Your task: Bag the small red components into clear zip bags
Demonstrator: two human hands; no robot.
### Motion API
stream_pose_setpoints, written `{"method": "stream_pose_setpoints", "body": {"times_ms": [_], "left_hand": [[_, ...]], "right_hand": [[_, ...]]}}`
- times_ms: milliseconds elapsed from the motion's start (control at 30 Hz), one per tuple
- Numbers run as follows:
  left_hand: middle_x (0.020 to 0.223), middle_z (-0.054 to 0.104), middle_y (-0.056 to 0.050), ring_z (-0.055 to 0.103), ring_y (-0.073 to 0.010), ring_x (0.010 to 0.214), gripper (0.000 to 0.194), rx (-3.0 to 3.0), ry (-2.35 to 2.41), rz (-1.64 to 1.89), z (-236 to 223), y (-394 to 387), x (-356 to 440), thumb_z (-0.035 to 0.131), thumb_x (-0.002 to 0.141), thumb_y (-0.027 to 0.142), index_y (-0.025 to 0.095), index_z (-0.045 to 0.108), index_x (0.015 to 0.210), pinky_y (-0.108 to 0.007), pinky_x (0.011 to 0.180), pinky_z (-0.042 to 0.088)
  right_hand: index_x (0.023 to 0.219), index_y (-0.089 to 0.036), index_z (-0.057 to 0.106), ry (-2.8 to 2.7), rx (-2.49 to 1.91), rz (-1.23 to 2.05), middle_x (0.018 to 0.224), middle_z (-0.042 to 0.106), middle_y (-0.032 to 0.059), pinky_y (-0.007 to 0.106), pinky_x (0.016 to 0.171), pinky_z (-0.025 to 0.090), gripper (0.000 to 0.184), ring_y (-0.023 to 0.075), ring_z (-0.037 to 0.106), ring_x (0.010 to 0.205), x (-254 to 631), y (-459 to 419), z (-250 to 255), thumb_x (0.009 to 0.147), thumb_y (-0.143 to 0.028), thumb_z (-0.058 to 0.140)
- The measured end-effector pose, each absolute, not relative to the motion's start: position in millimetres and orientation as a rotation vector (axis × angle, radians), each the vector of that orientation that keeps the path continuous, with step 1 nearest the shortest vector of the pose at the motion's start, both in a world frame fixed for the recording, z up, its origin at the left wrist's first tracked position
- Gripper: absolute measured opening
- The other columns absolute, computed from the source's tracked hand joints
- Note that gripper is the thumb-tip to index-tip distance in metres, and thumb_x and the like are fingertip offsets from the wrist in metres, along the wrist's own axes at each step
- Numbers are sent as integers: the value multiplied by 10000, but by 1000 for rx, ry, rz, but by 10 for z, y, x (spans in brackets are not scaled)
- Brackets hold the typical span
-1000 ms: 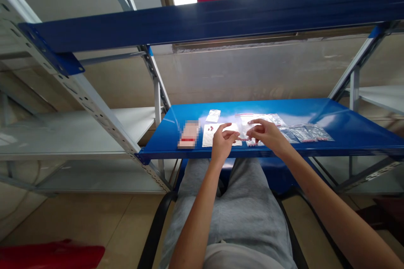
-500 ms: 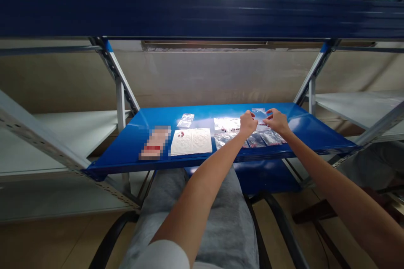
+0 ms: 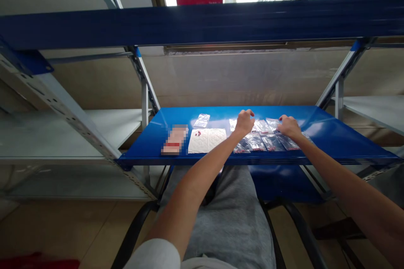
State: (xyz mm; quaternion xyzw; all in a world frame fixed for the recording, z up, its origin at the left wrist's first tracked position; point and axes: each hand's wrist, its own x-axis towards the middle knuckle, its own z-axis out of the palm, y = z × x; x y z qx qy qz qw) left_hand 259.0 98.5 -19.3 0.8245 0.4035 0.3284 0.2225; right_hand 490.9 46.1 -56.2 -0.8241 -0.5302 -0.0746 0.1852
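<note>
Blue steel shelf (image 3: 331, 132) in front of the seated person. On it, from left: a blurred packet (image 3: 174, 139), a white sheet (image 3: 208, 142) and a clear loose bag (image 3: 202, 120), with a row of clear bags (image 3: 260, 142) to the right. Work in hand: both hands at the row. Left hand (image 3: 244, 122) sits at its upper edge, fingers together and curled. Right hand (image 3: 289, 127) lies on the right-hand bags, fingers together. Any pinch on a bag: cannot tell. Small red pieces (image 3: 197, 133) lie on the sheet.
</note>
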Motion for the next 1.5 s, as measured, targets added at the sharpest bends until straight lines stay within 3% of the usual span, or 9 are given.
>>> {"method": "stream_pose_setpoints", "body": {"times_ms": [200,367,533,733,900,1067,1233,1367,1500], "left_hand": [[1314,548,-209,537,-318,1228,260,2218,1571,889,-219,1319,1228,519,947,95,145,636,1174,-372,955,445],[1331,552,-270,507,-401,1252,306,2066,1819,789,-318,1548,808,662,902,216,113,617,1186,-471,998,399],[1246,646,-215,572,-332,1182,275,1994,1792,828,-383,1629,784,701,864,214,140,664,1126,-415,945,440],[1132,701,-193,665,-254,911,243,1902,1618,1029,-402,1600,754,713,815,111,124,702,1057,-339,716,525],[1033,753,-108,693,-217,961,211,1949,1347,1192,-220,1393,848,705,798,21,165,733,949,-328,857,548],[1090,767,-76,712,-200,990,275,1967,1015,1263,-152,852,933,709,808,22,190,743,1023,-330,901,566],[1163,752,-79,705,-228,1051,269,1811,963,1321,-300,430,862,730,835,100,212,734,1080,-353,891,585],[1276,700,-123,709,-250,1073,326,1642,1048,1330,-396,321,764,701,899,249,218,687,1223,-367,872,598],[1075,753,-118,754,-201,864,347,1457,928,1296,-383,239,673,657,931,307,184,648,1255,-325,777,617]], "right_hand": [[1169,-61,678,-1538,-2192,-235,1053,668,252,463,952,423,373,395,557,1159,4479,448,-442,882,-239,517],[1080,-135,699,-1544,-1881,-140,1045,672,190,431,899,459,297,332,593,1071,3684,404,-408,907,-285,510],[1037,-167,702,-1545,-1686,-2,1040,658,142,417,818,493,262,252,627,841,2939,326,-368,904,-312,529],[1039,-172,675,-1582,-1578,133,1064,679,136,401,783,516,264,235,657,832,2597,234,-387,913,-343,519],[1126,-181,641,-1520,-1518,285,1023,717,120,367,717,532,348,234,685,837,2605,162,-325,920,-447,549],[1289,-216,540,-1350,-1370,533,1042,720,122,298,568,522,578,254,721,864,2625,106,-207,870,-606,620],[1006,-207,601,-1302,-1250,748,828,716,63,267,540,511,396,233,736,750,2591,45,-154,785,-508,734],[929,-212,590,-1229,-1140,911,817,736,46,255,565,513,359,204,735,724,2551,10,-141,739,-445,788],[878,-208,584,-1267,-1084,1016,809,741,43,250,573,512,381,208,743,742,2521,-9,-142,727,-455,832]]}}
